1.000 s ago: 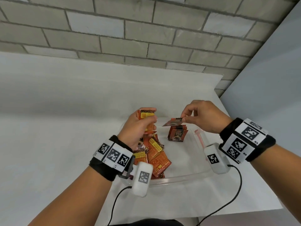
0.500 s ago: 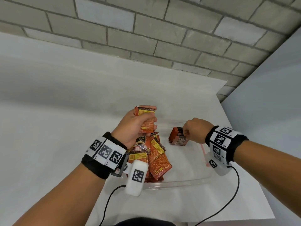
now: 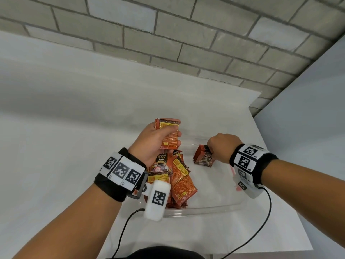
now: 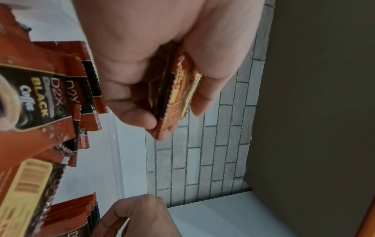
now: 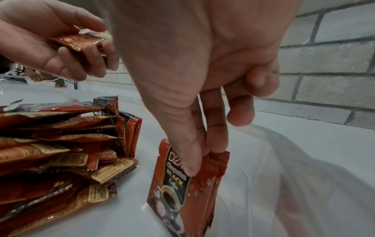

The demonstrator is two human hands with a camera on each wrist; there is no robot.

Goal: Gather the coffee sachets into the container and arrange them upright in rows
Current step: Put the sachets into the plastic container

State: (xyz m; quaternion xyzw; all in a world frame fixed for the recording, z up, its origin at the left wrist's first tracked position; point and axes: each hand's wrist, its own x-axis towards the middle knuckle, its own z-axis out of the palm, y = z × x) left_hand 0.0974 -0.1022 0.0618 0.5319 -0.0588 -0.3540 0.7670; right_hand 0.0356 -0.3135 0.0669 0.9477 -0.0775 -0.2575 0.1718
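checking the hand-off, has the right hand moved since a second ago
Yes. The right hand has come down from above the container's far side to the upright sachets standing inside, and now pinches their top edges.

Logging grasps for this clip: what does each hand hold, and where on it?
Left hand grips a few sachets across their faces. Right hand pinches the upright sachets by their top edges.

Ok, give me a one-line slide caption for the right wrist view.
Right hand pinches an upright row of coffee sachets in the clear container, beside a loose pile.
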